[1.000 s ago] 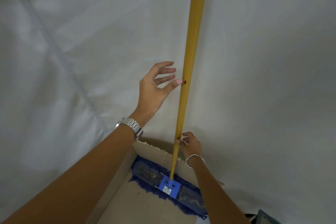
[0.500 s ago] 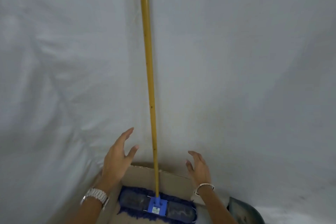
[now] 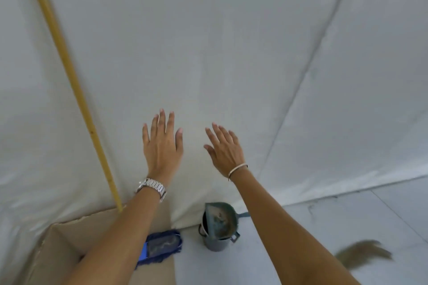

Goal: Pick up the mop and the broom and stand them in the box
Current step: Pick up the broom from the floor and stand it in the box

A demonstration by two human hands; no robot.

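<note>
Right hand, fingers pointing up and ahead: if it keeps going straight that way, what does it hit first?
Most likely the white sheet backdrop. The right hand is open and empty, with nothing showing between its fingers and the cloth. Depth to the sheet is unclear from this one view.

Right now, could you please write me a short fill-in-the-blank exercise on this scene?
1. The mop stands in the cardboard ____.
2. Both hands, the left hand and the right hand, are open and hold ____.
3. The mop's handle is ____ in colour.
4. The dustpan sits in a grey ____.

Missing words: box; nothing; yellow; bucket
</note>
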